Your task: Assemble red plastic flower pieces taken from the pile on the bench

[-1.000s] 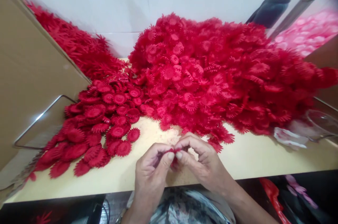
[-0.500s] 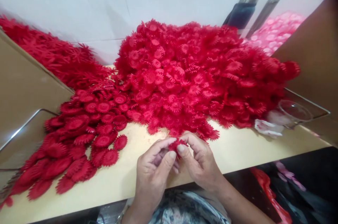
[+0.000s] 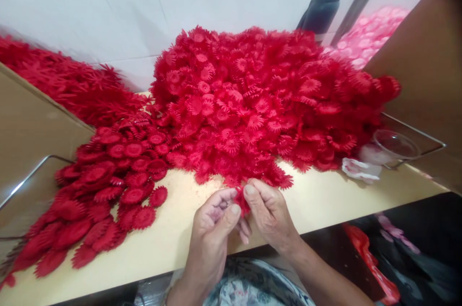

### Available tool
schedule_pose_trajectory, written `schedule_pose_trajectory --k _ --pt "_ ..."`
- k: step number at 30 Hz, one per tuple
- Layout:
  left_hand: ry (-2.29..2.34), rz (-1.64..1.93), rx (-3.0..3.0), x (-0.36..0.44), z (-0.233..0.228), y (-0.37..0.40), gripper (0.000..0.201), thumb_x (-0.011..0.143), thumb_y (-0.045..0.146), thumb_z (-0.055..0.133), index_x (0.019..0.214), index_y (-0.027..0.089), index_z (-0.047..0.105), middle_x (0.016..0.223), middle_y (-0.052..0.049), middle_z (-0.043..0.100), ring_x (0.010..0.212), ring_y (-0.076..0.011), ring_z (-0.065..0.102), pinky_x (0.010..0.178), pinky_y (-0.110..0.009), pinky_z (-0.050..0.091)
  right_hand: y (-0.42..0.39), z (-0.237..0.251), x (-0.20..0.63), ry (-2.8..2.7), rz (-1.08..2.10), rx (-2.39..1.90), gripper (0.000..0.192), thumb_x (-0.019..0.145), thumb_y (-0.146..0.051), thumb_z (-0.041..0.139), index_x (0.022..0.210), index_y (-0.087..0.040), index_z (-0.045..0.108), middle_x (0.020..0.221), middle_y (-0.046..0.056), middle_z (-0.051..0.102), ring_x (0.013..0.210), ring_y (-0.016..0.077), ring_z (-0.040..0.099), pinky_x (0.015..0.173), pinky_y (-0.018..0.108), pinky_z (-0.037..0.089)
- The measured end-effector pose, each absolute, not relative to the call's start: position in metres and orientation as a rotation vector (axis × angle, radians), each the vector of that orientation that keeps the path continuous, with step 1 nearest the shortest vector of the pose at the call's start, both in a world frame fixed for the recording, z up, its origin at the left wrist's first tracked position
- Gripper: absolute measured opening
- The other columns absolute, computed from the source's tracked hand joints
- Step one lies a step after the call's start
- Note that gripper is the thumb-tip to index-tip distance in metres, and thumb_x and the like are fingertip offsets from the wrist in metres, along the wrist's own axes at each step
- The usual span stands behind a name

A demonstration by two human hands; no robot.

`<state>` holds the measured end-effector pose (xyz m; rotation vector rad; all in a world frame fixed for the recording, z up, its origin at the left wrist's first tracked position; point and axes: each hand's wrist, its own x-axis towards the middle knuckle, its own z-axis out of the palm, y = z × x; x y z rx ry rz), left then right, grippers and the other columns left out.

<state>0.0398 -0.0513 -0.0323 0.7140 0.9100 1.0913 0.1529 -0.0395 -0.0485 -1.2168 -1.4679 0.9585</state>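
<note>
My left hand [image 3: 218, 222] and my right hand [image 3: 269, 212] meet over the front part of the pale tabletop [image 3: 310, 202]. Between their fingertips is a small red flower-shaped piece [image 3: 242, 201], pinched from both sides and partly covered by the thumbs. Just beyond my fingers rises a big heap of red fringed flower pieces [image 3: 245, 104]. To the left lies a smaller pile of flatter, darker red fringed discs [image 3: 133, 194], some stacked on each other.
Red star-shaped pieces [image 3: 61, 75] fill the back left behind a cardboard panel [image 3: 32, 113]. A clear plastic cup [image 3: 397, 145] and crumpled white wrapper [image 3: 361, 170] lie at right, near another panel [image 3: 415, 60]. A dark flask [image 3: 323, 10] and pink pieces [image 3: 375, 31] stand behind.
The view has shifted slightly, moving the piles a little left in the picture. Both hands still hold the red piece, which has turned somewhat between the fingertips.
</note>
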Motion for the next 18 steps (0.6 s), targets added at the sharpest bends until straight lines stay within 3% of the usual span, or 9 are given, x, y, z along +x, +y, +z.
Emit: schedule_pose_trajectory --k 5,11,18 --pt "1.020 1.102 0.624 0.038 -0.027 -0.046 0.015 0.069 0.022 0.066 0.074 0.015 0.054 0.048 0.004 0.054 0.039 -0.0087 0.049 0.037 -0.017 0.037 -0.039 -0.048 0.155 -1.576 0.859 -1.215 0.033 0.091 -0.032 0.036 0.061 -0.020 0.041 0.056 -0.003 0.043 0.053 0.0107 0.045 0.053 0.023 0.034" --pt "1.119 1.250 0.780 0.033 -0.034 -0.047 0.013 0.070 0.022 0.066 0.074 0.017 0.055 0.060 0.004 0.056 0.047 -0.0088 0.051 0.042 -0.018 0.042 -0.045 -0.045 0.163 -1.613 0.685 -1.173 0.011 0.088 -0.024 0.046 0.089 -0.017 0.054 0.079 0.003 0.055 0.074 0.0143 0.053 0.065 0.025 0.040" --pt "1.195 1.441 1.095 0.037 -0.037 -0.052 0.006 0.074 0.012 0.061 0.074 0.017 0.058 0.075 0.001 0.061 0.061 -0.0087 0.057 0.056 -0.017 0.049 -0.049 -0.040 0.158 -1.691 0.571 -1.161 0.019 0.087 -0.017 0.047 0.071 -0.017 0.057 0.066 0.002 0.056 0.066 0.0139 0.049 0.064 0.027 0.038"
